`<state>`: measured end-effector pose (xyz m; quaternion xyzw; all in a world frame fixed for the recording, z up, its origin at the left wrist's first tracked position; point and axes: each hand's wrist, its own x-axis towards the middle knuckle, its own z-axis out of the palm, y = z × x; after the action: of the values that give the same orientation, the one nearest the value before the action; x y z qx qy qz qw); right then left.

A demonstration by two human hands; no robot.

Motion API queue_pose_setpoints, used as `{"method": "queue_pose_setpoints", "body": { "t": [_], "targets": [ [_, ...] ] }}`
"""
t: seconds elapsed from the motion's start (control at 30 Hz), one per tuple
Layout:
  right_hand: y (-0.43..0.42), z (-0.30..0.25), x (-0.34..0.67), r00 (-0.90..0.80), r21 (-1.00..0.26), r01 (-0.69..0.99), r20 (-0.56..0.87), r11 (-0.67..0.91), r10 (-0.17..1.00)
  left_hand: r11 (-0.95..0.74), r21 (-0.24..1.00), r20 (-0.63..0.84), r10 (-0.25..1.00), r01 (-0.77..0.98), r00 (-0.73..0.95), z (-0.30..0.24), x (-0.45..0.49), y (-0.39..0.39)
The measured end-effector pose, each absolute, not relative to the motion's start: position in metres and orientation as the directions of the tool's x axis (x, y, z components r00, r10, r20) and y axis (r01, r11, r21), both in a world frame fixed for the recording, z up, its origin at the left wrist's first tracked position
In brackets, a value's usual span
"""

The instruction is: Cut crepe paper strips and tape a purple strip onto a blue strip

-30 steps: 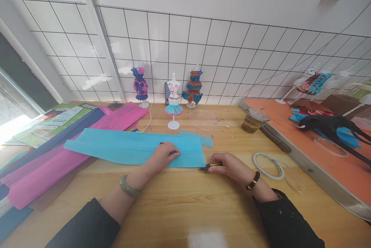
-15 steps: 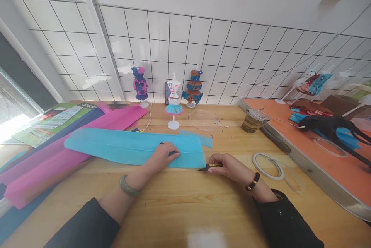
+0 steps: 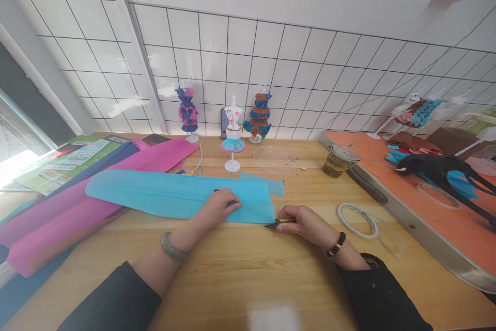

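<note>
A long, folded light-blue sheet (image 3: 155,189), thin like crepe paper or non-woven fabric, lies across the table. My left hand (image 3: 221,205) rests on it near its right end, with fingers and thumb drawn together on the seam; something dark shows between them, too small to name. Just off the sheet's lower right corner, my right hand (image 3: 300,221) is closed around a black-and-yellow utility knife (image 3: 276,223). The knife's dark tip points left, close to the sheet's lower edge. Most of its handle is hidden in my fingers.
Pink sheets (image 3: 58,227) lie under the blue one at left. Behind stand small dress forms, one in a turquoise skirt (image 3: 233,144). To the right are a tape roll (image 3: 342,221), a lidded cup (image 3: 339,161) and an orange board (image 3: 437,217) with a black glue gun (image 3: 437,167).
The view has shifted very slightly. Both hands, the knife and the blue sheet stay in practically the same places.
</note>
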<state>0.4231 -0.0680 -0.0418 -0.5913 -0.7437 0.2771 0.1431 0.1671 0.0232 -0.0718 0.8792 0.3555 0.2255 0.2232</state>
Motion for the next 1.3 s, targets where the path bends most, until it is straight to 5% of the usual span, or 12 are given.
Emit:
{"method": "queue_pose_setpoints", "body": {
  "t": [1.3],
  "targets": [
    [-0.0696,-0.0478,0.4150,-0.223,-0.585,0.800,-0.086,0.132,0.971,-0.651,0.560,0.246,0.721,0.513,0.647,-0.0770,0.1665,0.0256]
  ]
}}
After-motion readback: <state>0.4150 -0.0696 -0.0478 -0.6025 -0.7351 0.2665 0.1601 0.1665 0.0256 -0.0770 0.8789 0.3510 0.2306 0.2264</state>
